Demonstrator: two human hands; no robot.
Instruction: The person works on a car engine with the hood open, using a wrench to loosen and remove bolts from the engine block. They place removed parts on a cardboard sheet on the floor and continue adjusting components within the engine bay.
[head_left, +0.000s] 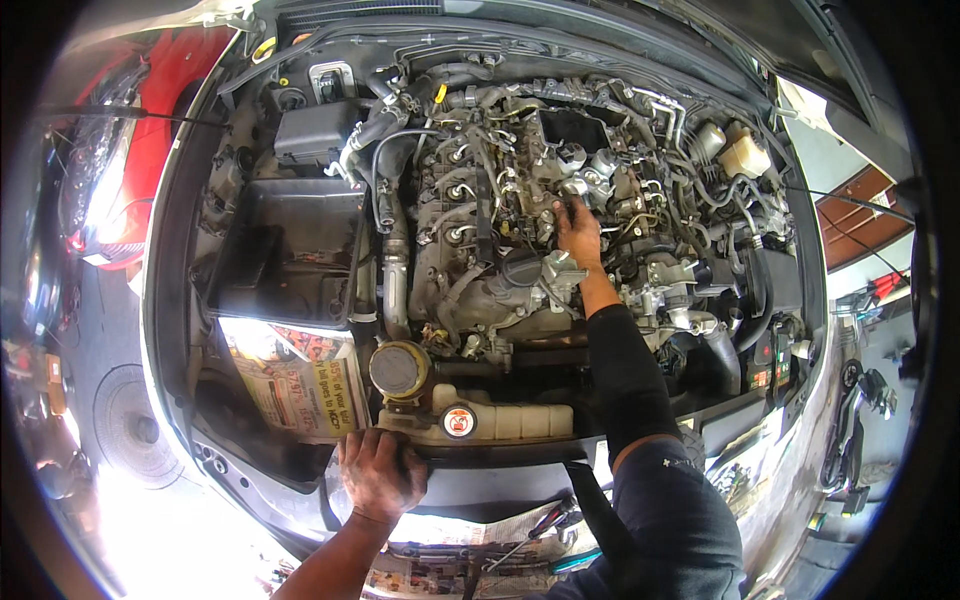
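Under the raised hood lies an open engine (pixel 500 180) with bare metal parts, hoses and wiring. My right hand (pixel 578 238), below a black sleeve, reaches into its middle. Its fingers close about a small silver metal part (pixel 574 187), and the palm hides some of what lies beneath. My left hand (pixel 378 472) is on the front panel (pixel 480 478), its fingers curled over the edge beside the pale coolant tank (pixel 520 421). A round, dirty cap (pixel 398 370) stands just beyond that hand.
At left sits an open black airbox (pixel 285 255), with newspaper (pixel 300 385) in front of it. A screwdriver (pixel 548 518) and other tools lie on newspaper at the near edge. The battery (pixel 775 360) is at right. A red vehicle (pixel 165 130) stands beyond the left fender.
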